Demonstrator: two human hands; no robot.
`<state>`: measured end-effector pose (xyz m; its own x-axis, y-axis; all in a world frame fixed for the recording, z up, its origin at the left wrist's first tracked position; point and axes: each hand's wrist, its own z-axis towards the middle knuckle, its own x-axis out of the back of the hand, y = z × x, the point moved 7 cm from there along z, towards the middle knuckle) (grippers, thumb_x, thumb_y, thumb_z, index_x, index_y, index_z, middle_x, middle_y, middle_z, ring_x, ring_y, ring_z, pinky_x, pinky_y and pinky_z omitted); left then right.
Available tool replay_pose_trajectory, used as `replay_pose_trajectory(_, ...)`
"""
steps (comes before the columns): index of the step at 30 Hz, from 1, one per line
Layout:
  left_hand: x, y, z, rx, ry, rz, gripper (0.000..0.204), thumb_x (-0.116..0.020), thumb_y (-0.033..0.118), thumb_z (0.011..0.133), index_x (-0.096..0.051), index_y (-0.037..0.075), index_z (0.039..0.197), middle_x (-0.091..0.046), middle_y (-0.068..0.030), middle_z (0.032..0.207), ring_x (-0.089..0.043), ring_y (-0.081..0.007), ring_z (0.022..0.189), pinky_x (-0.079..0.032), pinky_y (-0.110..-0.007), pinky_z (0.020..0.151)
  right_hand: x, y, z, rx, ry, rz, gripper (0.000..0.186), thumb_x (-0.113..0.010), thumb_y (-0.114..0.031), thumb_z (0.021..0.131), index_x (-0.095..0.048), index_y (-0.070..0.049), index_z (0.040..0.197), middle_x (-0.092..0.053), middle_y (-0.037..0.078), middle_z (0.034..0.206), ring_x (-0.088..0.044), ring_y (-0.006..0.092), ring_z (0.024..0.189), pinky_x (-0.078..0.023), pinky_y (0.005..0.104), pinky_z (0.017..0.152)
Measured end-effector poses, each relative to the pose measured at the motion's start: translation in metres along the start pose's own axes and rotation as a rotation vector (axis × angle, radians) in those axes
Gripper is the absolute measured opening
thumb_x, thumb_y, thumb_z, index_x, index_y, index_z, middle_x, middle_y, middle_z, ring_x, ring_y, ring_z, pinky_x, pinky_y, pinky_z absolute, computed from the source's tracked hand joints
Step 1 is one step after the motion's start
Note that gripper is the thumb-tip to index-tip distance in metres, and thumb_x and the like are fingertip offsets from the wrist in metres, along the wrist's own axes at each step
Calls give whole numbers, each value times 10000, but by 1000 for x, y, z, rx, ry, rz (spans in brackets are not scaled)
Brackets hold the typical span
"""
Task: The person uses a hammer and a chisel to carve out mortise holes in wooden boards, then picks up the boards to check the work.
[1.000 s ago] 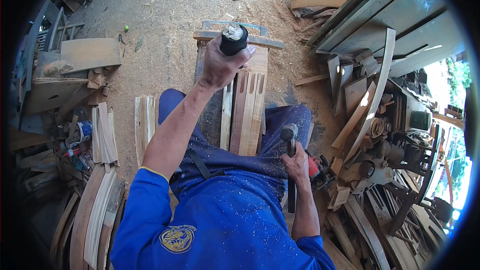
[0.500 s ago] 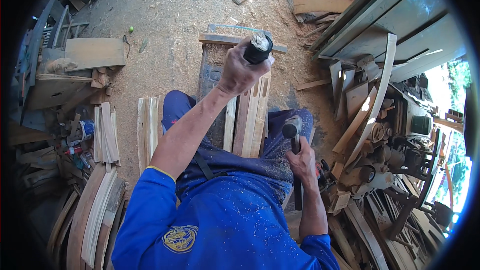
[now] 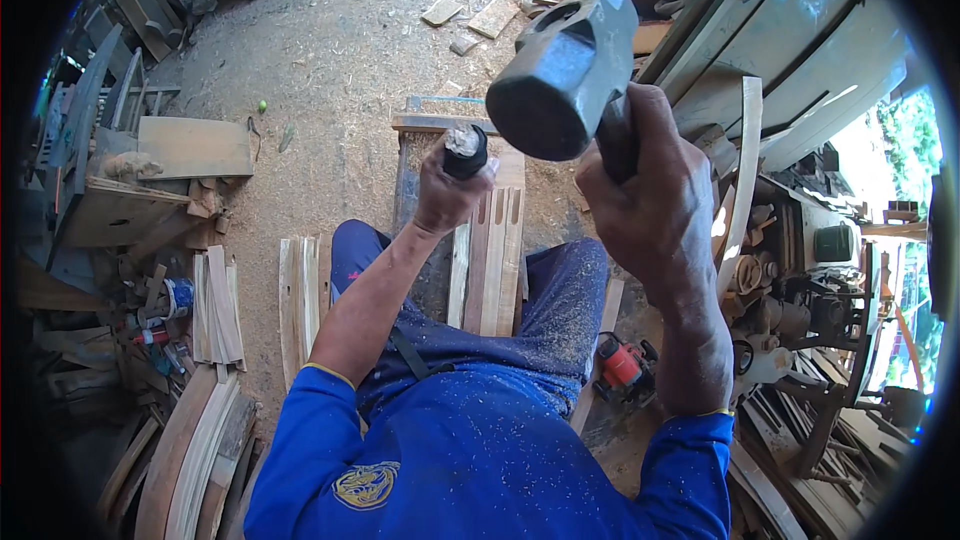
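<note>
My left hand (image 3: 443, 198) is wrapped round an upright chisel (image 3: 464, 144). Its battered, pale handle end and black collar show above the fist; the blade is hidden below. Under it, narrow wooden pieces (image 3: 490, 270) with slots cut near their far ends lie side by side on a low bench (image 3: 408, 185) between my legs. My right hand (image 3: 655, 195) grips the dark handle of a heavy hammer (image 3: 570, 75). The large steel head is raised close to the camera, up and to the right of the chisel.
A crosswise wooden bar (image 3: 430, 123) lies at the bench's far end. By my right leg sits a red and black power tool (image 3: 625, 368). Wooden strips stand on the left (image 3: 300, 290), curved pieces (image 3: 185, 450) nearer. Machinery (image 3: 800, 300) and leaning boards (image 3: 780, 60) line the right.
My right hand has swung the hammer up from beside my right thigh to high near the camera. The left hand still holds the chisel over the slotted pieces, appearing lower and further left.
</note>
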<state>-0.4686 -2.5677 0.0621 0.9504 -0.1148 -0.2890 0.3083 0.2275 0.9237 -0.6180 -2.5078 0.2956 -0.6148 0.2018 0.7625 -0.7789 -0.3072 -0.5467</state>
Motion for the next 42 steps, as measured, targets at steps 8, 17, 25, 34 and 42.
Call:
replay_pose_trajectory(8, -7, 12, -19, -45, -56, 188, 283, -739, 67, 767, -633, 27, 1025, -684, -21, 867, -654, -90, 791, -539, -259, 726, -8, -1, -12, 16, -22, -31, 357, -651, -45, 784, -518, -52, 1115, -667, 190, 830, -692, 399, 748, -529, 469, 660)
replay_pose_trajectory(17, -12, 2, -31, -119, -59, 246, 236, -753, 69, 775, -642, 34, 980, -674, -7, 803, -633, -74, 737, -530, -265, 682, -42, 29, -28, 19, -221, -261, 309, -642, -65, 804, -455, -68, 1049, -628, 205, 755, -658, 409, 676, -504, 536, 630)
replay_pose_trajectory(25, -21, -4, -21, -134, -74, 201, 217, -743, 68, 791, -622, 46, 970, -651, 10, 831, -591, -73, 749, -506, -260, 704, -53, 38, -23, -83, -221, -301, 236, -550, -41, 842, -469, -46, 1064, -645, 264, 772, -664, 438, 725, -511, 568, 618)
replay_pose_trajectory(34, 4, -29, -40, 18, -72, 109, 226, -753, 44, 800, -619, 53, 982, -646, 26, 844, -584, -56, 751, -508, -246, 718, 24, -29, -3, 130, 196, -30, 275, -638, -23, 804, -431, -35, 985, -623, 203, 696, -655, 416, 621, -525, 497, 567)
replay_pose_trajectory(42, -2, -17, -42, 102, -101, 111, 268, -733, 59, 801, -618, 51, 1042, -629, 23, 846, -584, -77, 736, -491, -260, 657, -82, 56, -50, -3, -320, -329, 304, -631, -127, 800, -454, -38, 1031, -633, 242, 767, -641, 460, 717, -483, 551, 658)
